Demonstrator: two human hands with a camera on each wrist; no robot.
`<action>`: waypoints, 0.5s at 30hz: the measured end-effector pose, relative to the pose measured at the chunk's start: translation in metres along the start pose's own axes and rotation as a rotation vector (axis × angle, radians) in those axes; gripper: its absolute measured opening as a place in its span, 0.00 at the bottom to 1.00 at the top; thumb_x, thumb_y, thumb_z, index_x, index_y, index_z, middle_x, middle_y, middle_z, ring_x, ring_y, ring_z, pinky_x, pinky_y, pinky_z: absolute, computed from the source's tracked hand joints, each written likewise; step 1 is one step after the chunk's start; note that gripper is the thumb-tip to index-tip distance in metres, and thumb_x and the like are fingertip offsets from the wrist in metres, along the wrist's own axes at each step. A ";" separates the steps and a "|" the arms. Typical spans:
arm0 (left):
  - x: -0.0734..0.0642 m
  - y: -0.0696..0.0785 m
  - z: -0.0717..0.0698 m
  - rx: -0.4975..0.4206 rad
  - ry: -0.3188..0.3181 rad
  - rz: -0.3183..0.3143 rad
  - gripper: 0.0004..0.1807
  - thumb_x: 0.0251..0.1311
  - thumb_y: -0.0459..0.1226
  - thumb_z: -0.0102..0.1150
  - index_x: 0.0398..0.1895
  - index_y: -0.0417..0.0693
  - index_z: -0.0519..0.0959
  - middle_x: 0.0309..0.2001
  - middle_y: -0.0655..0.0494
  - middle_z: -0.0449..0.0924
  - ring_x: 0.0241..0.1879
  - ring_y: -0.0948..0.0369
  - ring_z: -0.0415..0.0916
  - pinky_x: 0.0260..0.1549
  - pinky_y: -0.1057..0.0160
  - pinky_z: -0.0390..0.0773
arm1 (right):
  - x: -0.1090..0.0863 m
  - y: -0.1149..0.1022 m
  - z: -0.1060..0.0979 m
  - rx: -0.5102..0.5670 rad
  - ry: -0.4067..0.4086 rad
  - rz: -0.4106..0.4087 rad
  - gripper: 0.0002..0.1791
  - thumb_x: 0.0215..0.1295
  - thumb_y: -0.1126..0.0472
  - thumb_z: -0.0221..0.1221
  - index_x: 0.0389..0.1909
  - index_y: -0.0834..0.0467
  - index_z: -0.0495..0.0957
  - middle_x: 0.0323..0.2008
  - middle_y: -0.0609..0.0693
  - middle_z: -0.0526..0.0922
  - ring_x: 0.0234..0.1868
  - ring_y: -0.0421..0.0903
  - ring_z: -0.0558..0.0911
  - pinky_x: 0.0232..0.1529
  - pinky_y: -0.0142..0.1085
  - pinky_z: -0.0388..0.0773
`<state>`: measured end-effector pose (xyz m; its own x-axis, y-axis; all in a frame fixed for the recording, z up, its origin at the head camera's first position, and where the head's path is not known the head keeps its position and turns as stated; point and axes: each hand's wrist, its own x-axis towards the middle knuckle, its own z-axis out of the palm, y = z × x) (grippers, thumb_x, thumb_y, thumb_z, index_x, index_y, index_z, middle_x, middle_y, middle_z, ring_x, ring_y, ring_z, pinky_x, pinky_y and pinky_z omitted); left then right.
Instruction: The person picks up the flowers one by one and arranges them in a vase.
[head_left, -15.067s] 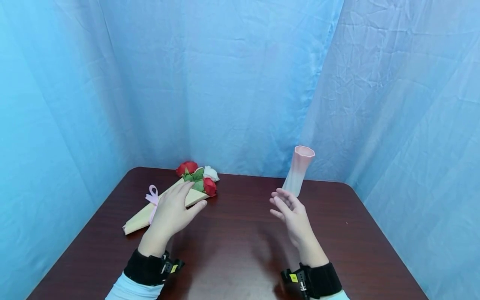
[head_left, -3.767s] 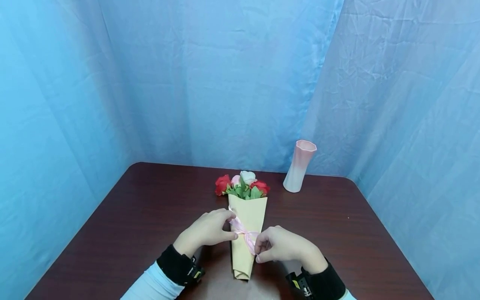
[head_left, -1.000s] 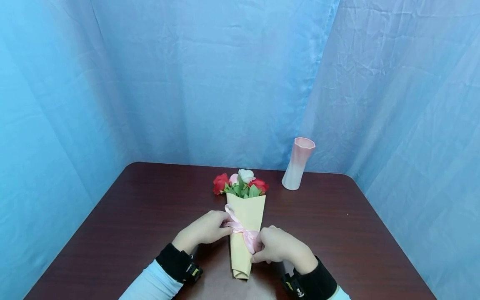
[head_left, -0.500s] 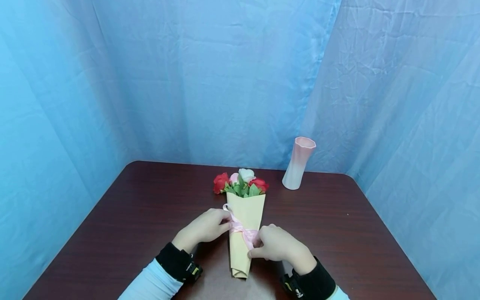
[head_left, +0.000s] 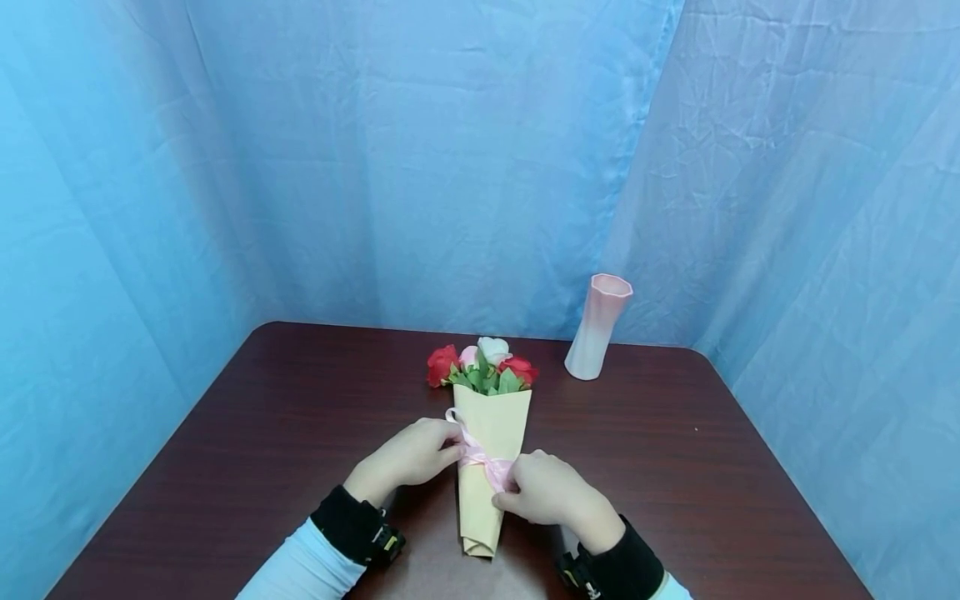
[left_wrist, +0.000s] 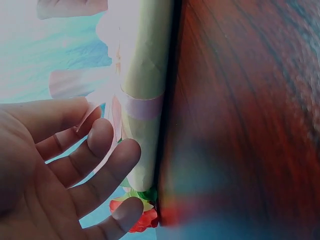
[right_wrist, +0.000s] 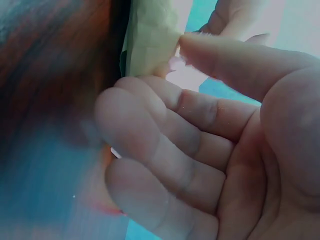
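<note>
Cone-wrapped bouquet moved rightward; left hand pinches ribbon (pink, satiny).

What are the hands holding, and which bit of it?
The left hand pinches the pink ribbon by its left side. The right hand is at the ribbon's lower right; whether it grips anything there can't be told.

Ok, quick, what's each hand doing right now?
Left hand: closed, pinching the pink ribbon.
Right hand: partly curled beside the ribbon; can't tell whether it grips it.
</note>
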<state>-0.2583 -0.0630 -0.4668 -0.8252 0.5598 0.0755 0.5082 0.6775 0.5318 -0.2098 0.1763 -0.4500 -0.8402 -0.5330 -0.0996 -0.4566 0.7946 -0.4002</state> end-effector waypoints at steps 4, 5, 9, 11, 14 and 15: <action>0.000 0.000 -0.001 0.000 -0.004 0.001 0.11 0.69 0.37 0.62 0.27 0.58 0.77 0.22 0.63 0.70 0.25 0.64 0.68 0.30 0.63 0.71 | -0.001 0.000 -0.001 -0.021 0.021 -0.003 0.26 0.64 0.57 0.63 0.09 0.48 0.63 0.08 0.37 0.57 0.11 0.37 0.62 0.14 0.32 0.58; -0.001 0.000 -0.001 0.000 -0.005 0.001 0.11 0.69 0.37 0.62 0.27 0.58 0.77 0.22 0.63 0.70 0.25 0.64 0.68 0.30 0.63 0.72 | -0.001 0.000 -0.001 -0.024 0.022 -0.004 0.25 0.64 0.58 0.62 0.09 0.48 0.63 0.08 0.36 0.59 0.11 0.37 0.63 0.14 0.32 0.59; -0.001 0.001 -0.002 0.014 -0.005 0.004 0.11 0.69 0.37 0.62 0.27 0.57 0.76 0.22 0.63 0.70 0.25 0.64 0.68 0.30 0.63 0.72 | -0.003 0.001 -0.004 -0.015 0.014 -0.001 0.24 0.65 0.60 0.59 0.10 0.47 0.65 0.09 0.37 0.66 0.11 0.37 0.68 0.14 0.33 0.62; -0.002 0.001 -0.003 0.022 -0.005 0.002 0.11 0.69 0.37 0.62 0.27 0.57 0.76 0.22 0.63 0.70 0.25 0.63 0.68 0.30 0.63 0.72 | -0.003 0.002 -0.007 0.004 0.009 0.000 0.24 0.67 0.59 0.59 0.10 0.47 0.67 0.09 0.37 0.69 0.12 0.37 0.69 0.14 0.33 0.63; -0.002 0.002 -0.004 0.030 -0.007 -0.015 0.10 0.70 0.38 0.62 0.28 0.57 0.77 0.22 0.62 0.70 0.25 0.63 0.68 0.29 0.63 0.72 | -0.004 0.004 -0.009 0.031 0.014 -0.013 0.24 0.70 0.58 0.59 0.11 0.46 0.69 0.11 0.37 0.70 0.13 0.37 0.70 0.15 0.33 0.64; -0.002 0.003 -0.004 0.033 -0.008 -0.022 0.10 0.70 0.38 0.62 0.28 0.57 0.77 0.22 0.62 0.70 0.25 0.63 0.68 0.29 0.63 0.72 | -0.004 0.005 -0.010 0.039 0.018 -0.023 0.24 0.71 0.58 0.60 0.12 0.46 0.69 0.11 0.37 0.70 0.13 0.36 0.69 0.15 0.32 0.63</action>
<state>-0.2560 -0.0644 -0.4623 -0.8345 0.5481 0.0569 0.4976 0.7051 0.5052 -0.2119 0.1854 -0.4421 -0.8351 -0.5450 -0.0739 -0.4641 0.7703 -0.4373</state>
